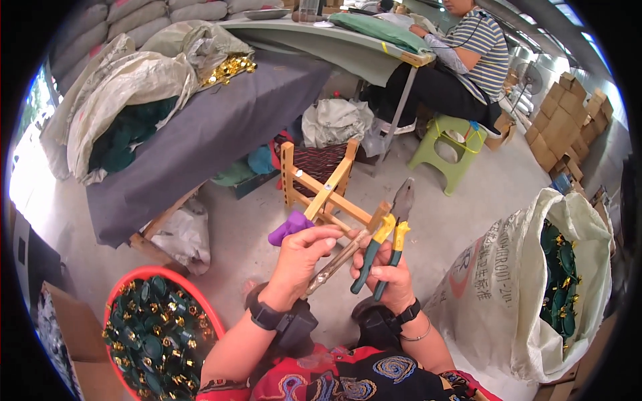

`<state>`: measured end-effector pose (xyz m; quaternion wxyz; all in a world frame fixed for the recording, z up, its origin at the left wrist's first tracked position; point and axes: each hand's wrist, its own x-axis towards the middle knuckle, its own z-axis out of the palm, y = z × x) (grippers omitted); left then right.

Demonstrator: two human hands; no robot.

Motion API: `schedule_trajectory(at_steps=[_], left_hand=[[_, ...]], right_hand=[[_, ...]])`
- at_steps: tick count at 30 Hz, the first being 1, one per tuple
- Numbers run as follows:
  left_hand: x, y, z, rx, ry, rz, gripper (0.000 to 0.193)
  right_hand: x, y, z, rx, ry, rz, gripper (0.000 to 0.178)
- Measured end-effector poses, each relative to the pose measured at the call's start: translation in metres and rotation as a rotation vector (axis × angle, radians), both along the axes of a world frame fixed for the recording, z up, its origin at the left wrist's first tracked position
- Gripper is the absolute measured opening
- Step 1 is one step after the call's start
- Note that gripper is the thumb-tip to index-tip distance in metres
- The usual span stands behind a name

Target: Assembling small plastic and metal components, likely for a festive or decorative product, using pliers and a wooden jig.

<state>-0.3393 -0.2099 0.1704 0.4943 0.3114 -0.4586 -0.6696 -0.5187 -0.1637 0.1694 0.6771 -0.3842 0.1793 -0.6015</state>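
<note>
My right hand (pixel 394 275) is closed round a pair of pliers (pixel 382 248) with green and yellow handles, jaws pointing up and away. Its fingertips come close to a wooden bar. My left hand (pixel 299 259) has its thumb and fingers drawn together in a pinch; whatever they hold is too small or hidden to name. Just beyond both hands stands a light wooden frame (pixel 326 195) with crossed bars, and a purple cloth (pixel 289 227) hangs on its left side. A worn wooden bar (pixel 338 264) slants between my hands toward my lap.
At lower left, a red basin (pixel 215 314) holds green pieces with gold clips. A white sack (pixel 495 287) of similar pieces stands right. Another sack (pixel 127 80) and gold metal pieces (pixel 231 69) lie on a dark-covered table (pixel 221 127). Another person sits on a green stool (pixel 449 150) beyond.
</note>
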Motion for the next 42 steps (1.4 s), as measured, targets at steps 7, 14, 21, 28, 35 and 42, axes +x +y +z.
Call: schedule_trajectory(at_steps=[7,14,21,28,35,42], left_hand=[[0.016,-0.005,-0.018,0.063,-0.102,0.136,0.016],[0.021,0.010,0.016,-0.073,-0.066,0.288,0.031],[0.079,-0.014,0.170,-0.635,-0.201,0.388,0.062],[0.123,0.010,0.270,-0.851,-0.330,0.483,0.064],[0.135,0.134,0.305,-1.856,-0.494,0.747,0.079],[0.139,0.144,0.299,-1.834,-0.557,0.798,0.076]], right_hand=[[0.013,-0.008,-0.015,0.112,0.022,-0.039,0.051],[0.004,-0.009,-0.027,0.109,-0.022,-0.140,0.047],[0.010,-0.016,-0.023,0.111,0.067,-0.198,0.046],[0.017,-0.005,-0.013,0.106,0.088,-0.194,0.042],[0.015,0.000,-0.011,0.065,0.123,-0.160,0.040],[0.021,0.007,-0.010,0.047,0.144,-0.130,0.050]])
